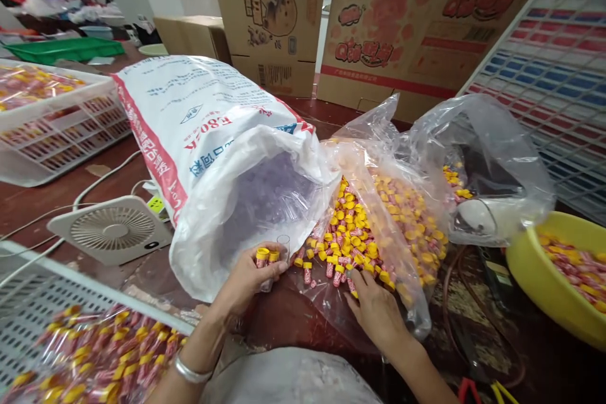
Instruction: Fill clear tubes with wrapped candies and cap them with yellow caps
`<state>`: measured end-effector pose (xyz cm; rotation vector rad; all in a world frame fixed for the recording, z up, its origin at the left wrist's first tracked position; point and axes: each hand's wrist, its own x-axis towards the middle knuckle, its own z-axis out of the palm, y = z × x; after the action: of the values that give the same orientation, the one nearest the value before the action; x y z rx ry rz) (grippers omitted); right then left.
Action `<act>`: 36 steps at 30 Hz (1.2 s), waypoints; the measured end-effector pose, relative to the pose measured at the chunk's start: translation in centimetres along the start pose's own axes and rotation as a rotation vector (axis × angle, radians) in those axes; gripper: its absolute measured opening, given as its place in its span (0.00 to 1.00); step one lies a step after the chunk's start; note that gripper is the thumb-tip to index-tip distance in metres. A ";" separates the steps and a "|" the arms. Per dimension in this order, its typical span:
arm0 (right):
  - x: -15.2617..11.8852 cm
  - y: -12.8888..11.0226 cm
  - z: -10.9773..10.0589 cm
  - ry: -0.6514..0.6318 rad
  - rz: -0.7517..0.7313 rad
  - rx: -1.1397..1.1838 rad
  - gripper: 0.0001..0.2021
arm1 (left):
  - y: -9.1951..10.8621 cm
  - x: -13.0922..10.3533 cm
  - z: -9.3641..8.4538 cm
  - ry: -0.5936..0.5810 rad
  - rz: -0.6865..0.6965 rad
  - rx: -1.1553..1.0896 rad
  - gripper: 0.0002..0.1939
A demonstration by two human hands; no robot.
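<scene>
My left hand [253,278] is closed round clear tubes; two yellow-capped bottles [267,257] stick up from it, and an empty clear tube [283,246] stands at its fingertips. It is in front of the mouth of a large white sack [213,120], whose inside looks pale and translucent. My right hand [374,306] reaches into the near edge of a pile of small pink bottles with yellow caps [350,221], which spills from a clear plastic bag [402,202]. Its fingertips touch a bottle in the pile; whether they grip it is unclear.
A small fan [116,227] stands left of the sack. White baskets [95,303] of filled tubes are at the left. A yellow bowl [530,271] of bottles sits at the right, with pliers handles [468,391] nearer. Cardboard boxes [402,31] stand behind.
</scene>
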<state>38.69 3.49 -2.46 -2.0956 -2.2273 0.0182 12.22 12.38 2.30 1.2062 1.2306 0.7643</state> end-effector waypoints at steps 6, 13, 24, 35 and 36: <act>0.4 0.8 -3.0 0.114 -0.030 0.457 0.05 | 0.2 -2.0 0.6 -0.241 -0.092 -0.495 0.19; 3.3 -2.1 -7.0 0.139 0.085 1.241 0.13 | -0.6 -2.8 1.0 -0.394 -0.141 -0.235 0.23; 3.9 -5.2 -7.6 0.025 -0.438 0.822 0.24 | -0.7 -4.3 2.3 -0.390 -0.200 -0.421 0.22; 2.4 -7.1 -6.0 -0.041 -0.677 0.599 0.37 | -2.9 -8.0 -2.4 -0.092 -0.099 -0.049 0.20; 2.5 -6.1 -6.2 -0.057 -0.618 0.569 0.37 | -3.5 -8.5 -4.0 0.003 -0.082 0.091 0.20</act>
<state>32.94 5.29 4.20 -1.0994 -2.4178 0.5923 5.85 4.65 1.75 1.2207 1.3214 0.6556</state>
